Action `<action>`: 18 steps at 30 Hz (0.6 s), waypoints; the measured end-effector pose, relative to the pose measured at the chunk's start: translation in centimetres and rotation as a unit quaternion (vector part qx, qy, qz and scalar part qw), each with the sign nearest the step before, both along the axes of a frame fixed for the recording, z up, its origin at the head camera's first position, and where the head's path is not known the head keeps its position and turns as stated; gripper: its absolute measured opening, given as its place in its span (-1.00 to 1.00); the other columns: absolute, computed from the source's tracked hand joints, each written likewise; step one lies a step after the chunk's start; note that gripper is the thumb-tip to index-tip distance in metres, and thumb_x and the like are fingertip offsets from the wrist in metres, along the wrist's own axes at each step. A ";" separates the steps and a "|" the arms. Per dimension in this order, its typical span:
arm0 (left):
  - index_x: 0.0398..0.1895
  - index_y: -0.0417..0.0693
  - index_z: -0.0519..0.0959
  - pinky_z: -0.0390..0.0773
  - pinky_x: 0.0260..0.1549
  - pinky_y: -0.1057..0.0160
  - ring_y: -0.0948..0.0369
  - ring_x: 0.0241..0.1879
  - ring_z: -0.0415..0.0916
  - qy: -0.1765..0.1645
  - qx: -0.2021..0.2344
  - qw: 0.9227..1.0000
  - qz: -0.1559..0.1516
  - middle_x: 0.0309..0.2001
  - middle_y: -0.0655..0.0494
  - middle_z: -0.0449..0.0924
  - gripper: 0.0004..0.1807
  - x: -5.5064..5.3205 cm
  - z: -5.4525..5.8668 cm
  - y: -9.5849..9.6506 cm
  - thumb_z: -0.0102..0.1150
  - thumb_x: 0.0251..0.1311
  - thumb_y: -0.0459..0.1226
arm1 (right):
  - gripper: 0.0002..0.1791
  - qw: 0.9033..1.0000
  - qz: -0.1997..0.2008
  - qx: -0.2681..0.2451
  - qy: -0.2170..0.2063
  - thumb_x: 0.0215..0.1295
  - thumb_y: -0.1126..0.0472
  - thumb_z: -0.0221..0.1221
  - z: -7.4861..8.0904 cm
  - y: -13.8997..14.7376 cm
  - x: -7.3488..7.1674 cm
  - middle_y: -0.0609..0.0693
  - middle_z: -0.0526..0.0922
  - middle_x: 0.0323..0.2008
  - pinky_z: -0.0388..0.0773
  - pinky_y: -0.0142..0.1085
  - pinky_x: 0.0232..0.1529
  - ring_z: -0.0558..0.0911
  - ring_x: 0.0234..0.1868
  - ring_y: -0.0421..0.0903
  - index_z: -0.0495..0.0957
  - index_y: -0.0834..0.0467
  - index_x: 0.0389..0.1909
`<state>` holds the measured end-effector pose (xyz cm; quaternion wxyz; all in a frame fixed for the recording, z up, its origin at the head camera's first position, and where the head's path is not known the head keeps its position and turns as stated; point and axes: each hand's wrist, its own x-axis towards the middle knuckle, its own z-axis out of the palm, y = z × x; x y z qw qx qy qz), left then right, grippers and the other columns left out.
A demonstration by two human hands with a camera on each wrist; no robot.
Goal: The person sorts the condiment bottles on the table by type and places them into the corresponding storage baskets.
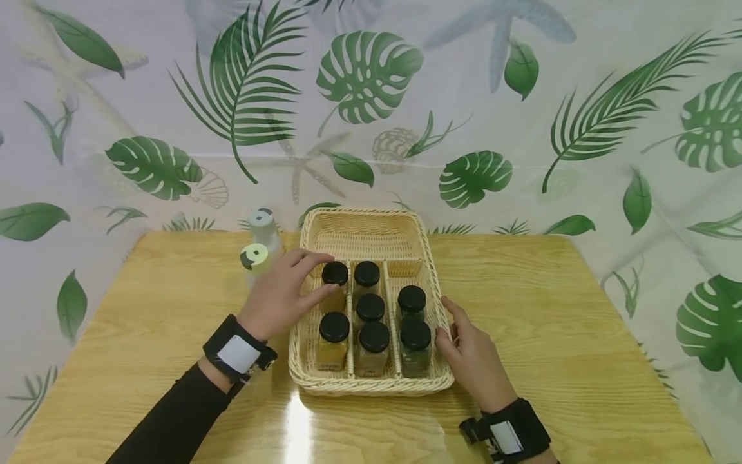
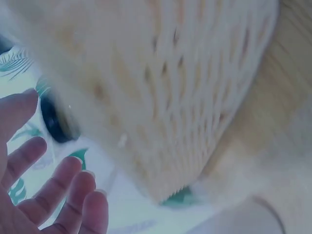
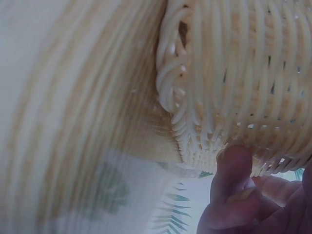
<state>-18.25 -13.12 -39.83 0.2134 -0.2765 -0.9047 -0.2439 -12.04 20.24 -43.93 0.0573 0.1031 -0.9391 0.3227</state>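
Note:
A woven basket holds several glass jars with black lids, standing in its three lengthwise compartments. My left hand reaches over the left rim, thumb and index finger on either side of the black-lidded jar at the back of the left compartment. In the left wrist view its fingers are spread, with the lid just past the thumb. My right hand rests against the basket's right side, thumb at the rim. The right wrist view has the thumb close against the woven wall.
Left of the basket stand two containers, one with a yellow-green top and a white one behind it. A yellow-filled jar is at the left compartment's front. The wooden table ends at a leaf-print cloth.

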 end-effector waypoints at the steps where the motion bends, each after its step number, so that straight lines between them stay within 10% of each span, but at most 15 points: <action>1: 0.12 0.10 0.50 0.52 -0.43 0.18 0.21 -0.21 0.41 0.004 -0.004 1.000 0.004 -0.08 0.11 0.50 -0.50 0.1 0.3 -0.5 0.22 0.16 0.07 | -0.44 1.000 0.000 -0.001 0.001 0.44 0.11 -0.03 0.0 0.0 0.0 -0.06 0.35 -0.62 0.16 -0.32 -0.73 0.22 -0.75 -0.17 0.14 0.03 0.41; 9: 0.00 0.03 0.56 0.47 -0.26 -0.05 -0.04 -0.12 0.34 0.019 -0.053 0.997 0.053 -0.06 -0.02 0.47 -0.56 -1.3 2.2 -6.5 0.27 0.10 0.01 | -0.45 1.000 0.001 -0.006 0.002 0.45 0.06 -0.04 -0.3 -0.2 -0.1 -0.07 0.35 -0.63 0.18 -0.31 -0.73 0.25 -0.75 -0.16 0.15 0.01 0.41; 18: 0.19 0.05 0.45 0.49 -0.20 -0.17 -0.16 0.02 0.36 -0.111 -0.101 0.986 0.074 0.16 -0.18 0.36 -0.36 -3.4 1.9 -10.3 0.31 0.04 0.07 | -0.44 1.000 0.004 -0.003 0.011 0.44 0.05 -0.04 -0.2 -0.2 -0.2 -0.08 0.36 -0.61 0.20 -0.30 -0.74 0.26 -0.74 -0.16 0.16 0.04 0.41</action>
